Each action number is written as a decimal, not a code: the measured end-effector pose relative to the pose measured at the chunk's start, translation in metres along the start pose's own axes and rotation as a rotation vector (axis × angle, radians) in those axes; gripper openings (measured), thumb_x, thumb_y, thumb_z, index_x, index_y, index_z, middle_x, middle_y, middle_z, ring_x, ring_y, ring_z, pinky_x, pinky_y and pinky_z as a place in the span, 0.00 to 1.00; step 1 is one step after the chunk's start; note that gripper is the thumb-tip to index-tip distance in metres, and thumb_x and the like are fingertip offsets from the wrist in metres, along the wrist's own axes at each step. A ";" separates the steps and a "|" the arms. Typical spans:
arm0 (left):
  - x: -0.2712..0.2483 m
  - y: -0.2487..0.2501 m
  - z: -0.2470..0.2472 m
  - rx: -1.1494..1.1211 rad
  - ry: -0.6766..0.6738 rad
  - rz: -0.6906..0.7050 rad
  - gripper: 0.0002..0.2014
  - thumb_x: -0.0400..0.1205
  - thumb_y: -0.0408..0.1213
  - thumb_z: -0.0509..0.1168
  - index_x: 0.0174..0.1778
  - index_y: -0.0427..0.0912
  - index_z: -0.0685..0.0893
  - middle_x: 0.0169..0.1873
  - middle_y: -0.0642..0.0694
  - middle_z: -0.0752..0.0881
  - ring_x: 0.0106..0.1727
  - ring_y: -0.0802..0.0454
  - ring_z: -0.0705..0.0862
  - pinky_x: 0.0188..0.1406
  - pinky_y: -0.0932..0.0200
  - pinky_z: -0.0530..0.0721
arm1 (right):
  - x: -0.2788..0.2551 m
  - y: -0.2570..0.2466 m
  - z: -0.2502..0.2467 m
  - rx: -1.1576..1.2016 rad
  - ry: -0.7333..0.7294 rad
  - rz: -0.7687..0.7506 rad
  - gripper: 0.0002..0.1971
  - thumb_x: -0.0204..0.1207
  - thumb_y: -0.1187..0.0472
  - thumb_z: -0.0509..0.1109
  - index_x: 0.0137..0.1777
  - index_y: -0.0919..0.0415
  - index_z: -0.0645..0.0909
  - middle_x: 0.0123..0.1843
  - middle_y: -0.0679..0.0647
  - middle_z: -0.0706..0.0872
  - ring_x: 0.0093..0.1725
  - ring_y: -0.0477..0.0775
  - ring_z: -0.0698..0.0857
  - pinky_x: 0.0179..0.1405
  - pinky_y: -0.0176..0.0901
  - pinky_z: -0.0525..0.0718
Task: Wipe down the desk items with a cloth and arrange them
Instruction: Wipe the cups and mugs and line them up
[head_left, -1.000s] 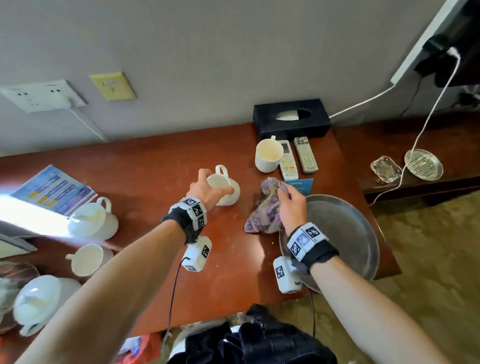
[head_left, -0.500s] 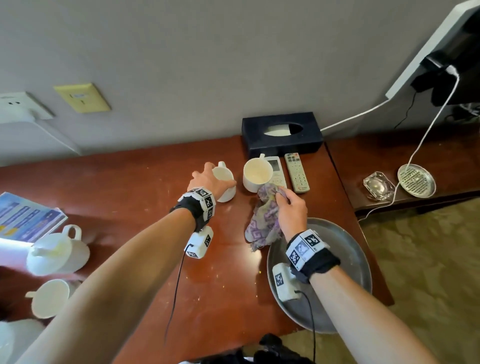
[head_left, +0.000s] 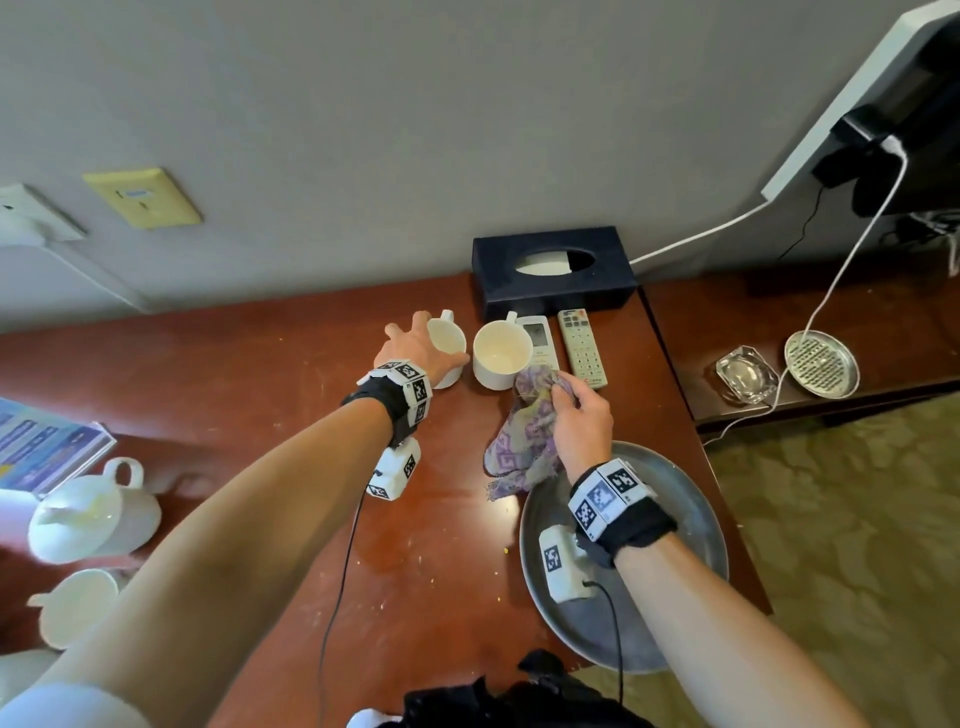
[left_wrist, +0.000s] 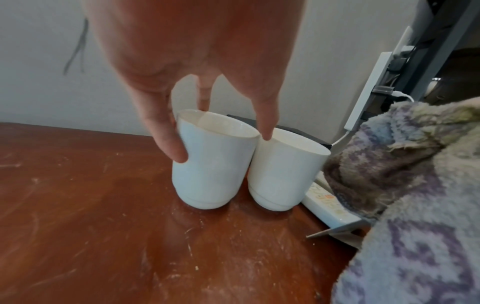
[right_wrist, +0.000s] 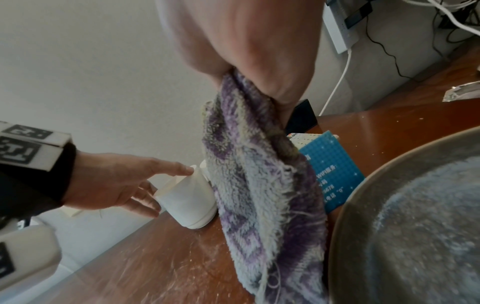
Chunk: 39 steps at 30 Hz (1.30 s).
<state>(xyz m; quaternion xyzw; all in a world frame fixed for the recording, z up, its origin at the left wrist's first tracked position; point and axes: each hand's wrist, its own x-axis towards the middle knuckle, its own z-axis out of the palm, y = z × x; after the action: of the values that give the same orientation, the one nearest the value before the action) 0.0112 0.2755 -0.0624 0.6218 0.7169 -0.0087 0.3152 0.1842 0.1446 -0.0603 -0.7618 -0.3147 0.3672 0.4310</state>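
Observation:
My left hand (head_left: 415, 348) grips a white mug (head_left: 447, 340) from above, thumb on its left wall and fingers on the rim. The mug (left_wrist: 210, 162) stands upright on the red-brown desk, side by side with a second white mug (left_wrist: 283, 170), near the black tissue box (head_left: 550, 270). My right hand (head_left: 582, 415) grips a bunched purple-patterned cloth (head_left: 524, 431) just in front of the second mug (head_left: 501, 353). The cloth (right_wrist: 259, 195) hangs down to the desk beside the round metal tray (head_left: 711, 525).
Two white remotes (head_left: 582, 348) lie right of the mugs. A blue card (right_wrist: 335, 170) stands behind the cloth. A teapot (head_left: 88, 514), another cup (head_left: 72, 605) and a brochure (head_left: 47, 447) are at the left. A glass ashtray (head_left: 745, 374) and a metal dish (head_left: 821, 364) sit on the lower shelf.
My left hand has carried the white mug toward the wall and stood it beside the second mug. My right hand with the cloth has moved the same way.

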 end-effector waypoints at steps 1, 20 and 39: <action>-0.002 -0.001 -0.001 -0.003 -0.004 0.001 0.43 0.75 0.61 0.74 0.82 0.53 0.62 0.73 0.37 0.68 0.66 0.32 0.80 0.59 0.40 0.86 | -0.001 -0.001 -0.001 0.000 0.000 -0.004 0.15 0.87 0.61 0.62 0.70 0.56 0.83 0.68 0.52 0.84 0.68 0.52 0.81 0.73 0.55 0.79; -0.103 -0.142 -0.053 -0.055 0.165 0.039 0.35 0.75 0.66 0.67 0.76 0.59 0.71 0.76 0.43 0.69 0.73 0.43 0.74 0.64 0.43 0.84 | -0.069 -0.021 0.088 -0.093 -0.270 -0.255 0.13 0.87 0.56 0.64 0.65 0.56 0.85 0.61 0.49 0.88 0.63 0.50 0.84 0.68 0.45 0.79; -0.172 -0.342 -0.105 -0.175 0.348 -0.154 0.39 0.71 0.57 0.75 0.78 0.56 0.69 0.75 0.43 0.71 0.76 0.41 0.71 0.75 0.44 0.75 | -0.168 -0.032 0.245 0.059 -0.583 -0.196 0.06 0.80 0.61 0.72 0.53 0.58 0.89 0.49 0.53 0.92 0.54 0.55 0.90 0.62 0.56 0.86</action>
<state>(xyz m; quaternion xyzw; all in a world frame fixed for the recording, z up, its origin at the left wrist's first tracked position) -0.3371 0.0875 -0.0286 0.5275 0.8041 0.1371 0.2376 -0.1138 0.1285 -0.0707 -0.5775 -0.4861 0.5360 0.3780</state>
